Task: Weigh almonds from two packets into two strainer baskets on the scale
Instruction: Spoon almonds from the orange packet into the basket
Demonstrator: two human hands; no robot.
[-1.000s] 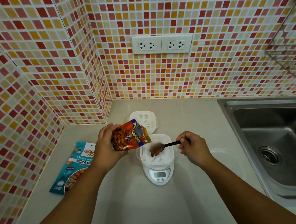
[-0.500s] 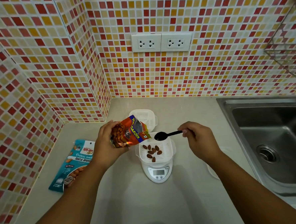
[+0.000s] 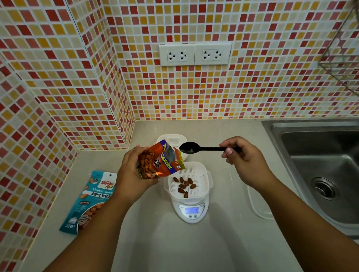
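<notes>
My left hand (image 3: pixel 130 174) grips an open orange almond packet (image 3: pixel 159 160), tilted with its mouth to the right, just left of the scale. My right hand (image 3: pixel 245 163) holds a black spoon (image 3: pixel 198 148) by the handle; its empty bowl hovers beside the packet's mouth, above the baskets. A white strainer basket (image 3: pixel 202 176) with several almonds (image 3: pixel 184 186) in it stands on the white digital scale (image 3: pixel 190 211), whose display is lit. A second white strainer basket (image 3: pixel 174 139) sits behind it, partly hidden by the packet. A teal almond packet (image 3: pixel 90 200) lies flat on the counter at the left.
A steel sink (image 3: pixel 332 168) fills the right side. A clear plastic lid (image 3: pixel 258 204) lies on the beige counter (image 3: pixel 181 251) between scale and sink. Tiled walls close off the back and left; a wire rack (image 3: pixel 350 62) hangs at the upper right.
The spoon tipped almonds into the basket on the scale, then my right hand lifted it, empty, up and back toward the packet's mouth. My left hand has kept the packet tilted.
</notes>
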